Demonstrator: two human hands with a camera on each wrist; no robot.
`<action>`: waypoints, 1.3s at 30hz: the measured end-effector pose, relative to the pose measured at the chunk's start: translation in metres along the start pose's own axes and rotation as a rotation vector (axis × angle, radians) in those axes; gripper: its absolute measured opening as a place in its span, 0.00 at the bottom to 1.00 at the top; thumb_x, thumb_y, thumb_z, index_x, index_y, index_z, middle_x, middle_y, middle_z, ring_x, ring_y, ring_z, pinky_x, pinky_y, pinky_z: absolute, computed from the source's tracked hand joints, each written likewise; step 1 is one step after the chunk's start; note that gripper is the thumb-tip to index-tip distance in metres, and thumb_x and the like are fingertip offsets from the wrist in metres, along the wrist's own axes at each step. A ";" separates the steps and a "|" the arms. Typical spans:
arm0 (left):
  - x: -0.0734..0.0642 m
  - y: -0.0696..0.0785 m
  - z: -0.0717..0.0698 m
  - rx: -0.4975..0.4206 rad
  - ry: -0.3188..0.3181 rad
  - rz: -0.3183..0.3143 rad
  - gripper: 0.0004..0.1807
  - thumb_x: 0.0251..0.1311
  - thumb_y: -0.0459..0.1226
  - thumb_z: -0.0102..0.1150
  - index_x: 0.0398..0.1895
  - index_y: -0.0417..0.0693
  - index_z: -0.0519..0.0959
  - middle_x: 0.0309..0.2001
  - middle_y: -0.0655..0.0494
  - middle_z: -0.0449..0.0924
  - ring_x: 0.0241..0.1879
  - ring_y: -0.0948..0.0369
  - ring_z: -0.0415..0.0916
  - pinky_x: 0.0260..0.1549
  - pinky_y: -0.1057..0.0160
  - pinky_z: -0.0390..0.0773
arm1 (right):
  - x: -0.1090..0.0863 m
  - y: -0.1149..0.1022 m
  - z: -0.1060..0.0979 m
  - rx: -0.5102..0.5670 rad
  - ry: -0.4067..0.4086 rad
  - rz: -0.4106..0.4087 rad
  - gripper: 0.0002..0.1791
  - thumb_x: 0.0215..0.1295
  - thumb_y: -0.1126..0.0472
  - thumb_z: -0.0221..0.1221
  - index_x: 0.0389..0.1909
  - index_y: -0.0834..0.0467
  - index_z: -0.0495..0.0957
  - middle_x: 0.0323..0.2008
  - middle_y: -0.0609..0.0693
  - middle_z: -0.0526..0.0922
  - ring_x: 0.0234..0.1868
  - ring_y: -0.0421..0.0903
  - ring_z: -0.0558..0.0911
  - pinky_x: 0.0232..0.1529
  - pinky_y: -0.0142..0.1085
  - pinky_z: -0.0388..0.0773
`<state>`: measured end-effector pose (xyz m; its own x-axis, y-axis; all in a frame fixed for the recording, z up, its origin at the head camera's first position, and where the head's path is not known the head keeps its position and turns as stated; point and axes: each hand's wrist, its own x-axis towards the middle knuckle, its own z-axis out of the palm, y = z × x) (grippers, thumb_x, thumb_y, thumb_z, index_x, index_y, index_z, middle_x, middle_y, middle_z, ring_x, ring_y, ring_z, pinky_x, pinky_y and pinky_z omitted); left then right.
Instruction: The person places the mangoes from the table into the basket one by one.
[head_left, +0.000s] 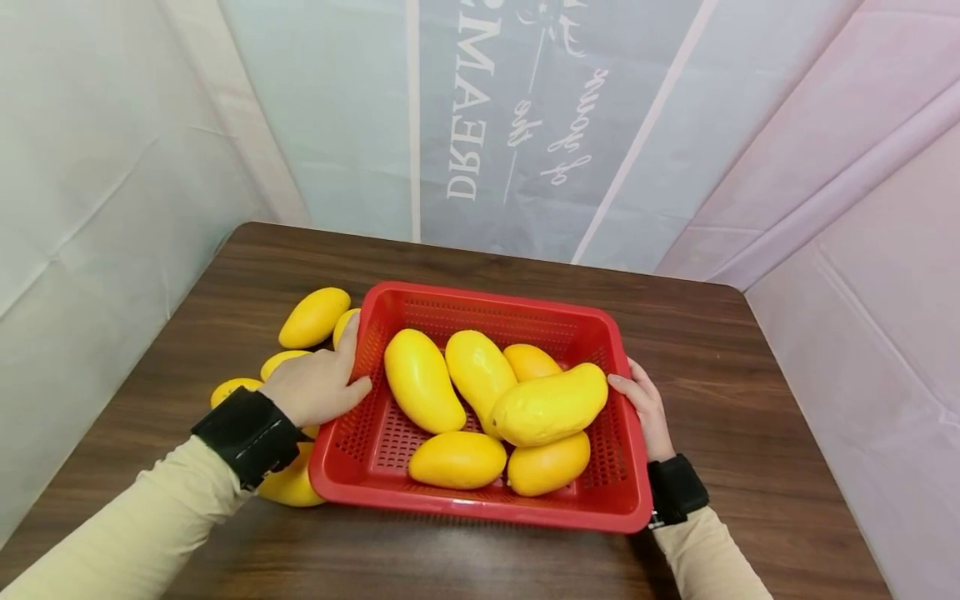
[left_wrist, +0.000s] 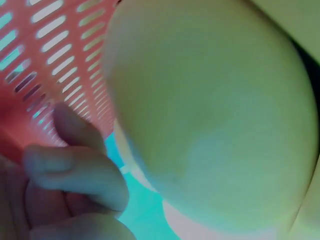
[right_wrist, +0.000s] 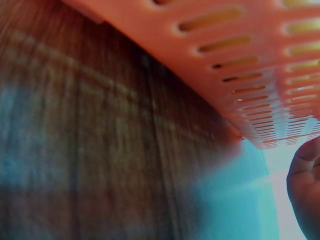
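Dark brown wood-grain table (head_left: 750, 450), at least 5 yellow mangoes (head_left: 315, 318), loose on its left side

Head view looks down — close wrist views share the basket (head_left: 480, 506).

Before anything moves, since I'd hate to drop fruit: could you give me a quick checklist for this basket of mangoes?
1. Left hand gripping the red basket's left side: ok.
2. Right hand gripping its right side, thumb at the rim: ok.
3. Fruit settled inside: not ok; the top mango lies across others and might roll.
4. All fruit in the basket: not ok; several loose mangoes lie on the table at the left.
5. Basket's base fully off the table: cannot tell.
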<state>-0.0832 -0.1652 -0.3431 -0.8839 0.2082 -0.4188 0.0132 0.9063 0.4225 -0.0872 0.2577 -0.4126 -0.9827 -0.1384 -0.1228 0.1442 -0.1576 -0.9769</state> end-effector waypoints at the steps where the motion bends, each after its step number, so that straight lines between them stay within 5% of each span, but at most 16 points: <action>1: 0.000 0.000 -0.002 0.006 0.000 0.012 0.51 0.69 0.50 0.49 0.78 0.41 0.28 0.22 0.55 0.77 0.16 0.62 0.79 0.20 0.64 0.79 | 0.000 0.000 0.000 0.001 0.002 0.003 0.23 0.78 0.54 0.44 0.70 0.52 0.58 0.54 0.42 0.79 0.48 0.39 0.84 0.51 0.36 0.82; 7: 0.001 -0.002 -0.019 0.037 0.017 0.071 0.49 0.69 0.63 0.42 0.79 0.41 0.41 0.24 0.58 0.80 0.22 0.62 0.82 0.29 0.58 0.84 | -0.001 0.001 -0.001 0.009 0.006 0.021 0.24 0.78 0.53 0.44 0.71 0.51 0.57 0.55 0.42 0.78 0.49 0.39 0.84 0.51 0.37 0.82; 11: 0.007 -0.007 -0.033 0.121 0.112 0.083 0.45 0.68 0.62 0.43 0.75 0.38 0.55 0.39 0.47 0.86 0.41 0.49 0.85 0.42 0.43 0.83 | -0.002 0.002 0.000 0.012 0.009 0.025 0.24 0.78 0.54 0.44 0.71 0.52 0.58 0.54 0.43 0.79 0.48 0.39 0.84 0.51 0.37 0.82; 15: 0.019 -0.020 -0.047 0.199 0.203 0.040 0.42 0.69 0.60 0.44 0.72 0.36 0.61 0.59 0.34 0.76 0.57 0.37 0.75 0.50 0.34 0.77 | -0.002 0.002 0.002 0.020 0.009 0.030 0.23 0.78 0.54 0.44 0.70 0.51 0.58 0.54 0.42 0.79 0.49 0.39 0.84 0.52 0.37 0.82; 21: 0.040 -0.043 -0.060 0.237 0.247 -0.077 0.41 0.68 0.59 0.46 0.72 0.37 0.60 0.64 0.27 0.64 0.60 0.32 0.67 0.53 0.30 0.72 | -0.002 0.002 0.001 0.025 0.011 0.017 0.22 0.78 0.54 0.43 0.69 0.51 0.59 0.53 0.42 0.80 0.48 0.38 0.84 0.51 0.36 0.83; 27: 0.053 -0.052 -0.065 0.240 0.226 -0.143 0.42 0.66 0.58 0.50 0.71 0.35 0.60 0.63 0.24 0.63 0.57 0.29 0.68 0.51 0.30 0.73 | -0.002 0.001 0.001 0.027 0.006 0.013 0.22 0.78 0.55 0.43 0.69 0.51 0.59 0.53 0.42 0.79 0.49 0.39 0.83 0.51 0.36 0.83; 39: 0.061 -0.052 -0.065 0.116 0.073 -0.255 0.52 0.67 0.66 0.38 0.74 0.29 0.49 0.63 0.20 0.63 0.59 0.29 0.67 0.58 0.31 0.69 | -0.003 -0.002 0.004 0.027 0.016 0.028 0.21 0.77 0.53 0.44 0.68 0.48 0.59 0.55 0.43 0.78 0.49 0.40 0.84 0.53 0.39 0.82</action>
<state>-0.1685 -0.2233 -0.3387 -0.8969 -0.0549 -0.4389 -0.1640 0.9628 0.2146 -0.0837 0.2548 -0.4100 -0.9800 -0.1271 -0.1532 0.1747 -0.1806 -0.9679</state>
